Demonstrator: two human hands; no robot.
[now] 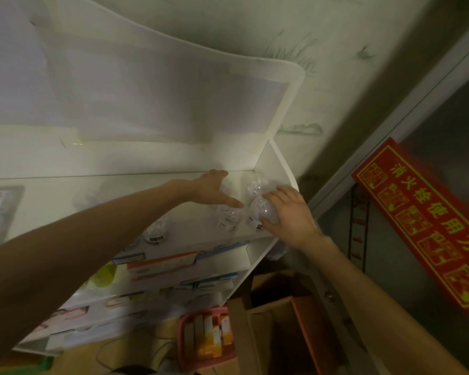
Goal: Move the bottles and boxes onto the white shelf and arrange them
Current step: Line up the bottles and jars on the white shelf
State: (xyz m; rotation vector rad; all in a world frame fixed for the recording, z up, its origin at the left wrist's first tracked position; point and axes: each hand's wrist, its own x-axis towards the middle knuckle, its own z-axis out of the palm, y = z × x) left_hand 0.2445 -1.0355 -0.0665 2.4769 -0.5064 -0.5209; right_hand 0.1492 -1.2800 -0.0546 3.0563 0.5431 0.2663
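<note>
Reaching up to the top board of the white shelf, both bare arms meet at its right end in the single head view. The right hand has its fingers curled over a clear bottle standing at the near right corner of that board, thumb on the bottle's near side. Just behind it, in the far right corner against the side panel, stands a second clear bottle. The left hand lies with fingers mostly straight, thumb stretched toward the right hand; its fingertips touch a blurred bottle at the back, though whether they grip it I cannot tell. Below the thumb, near the board's front edge, stands another bottle, and further left a fifth. Lower boards hold rows of flat boxes. On the floor near the shelf's foot sits a pink basket with upright orange-and-white boxes, beside open cardboard cartons. At right hangs a red sign with yellow characters.
</note>
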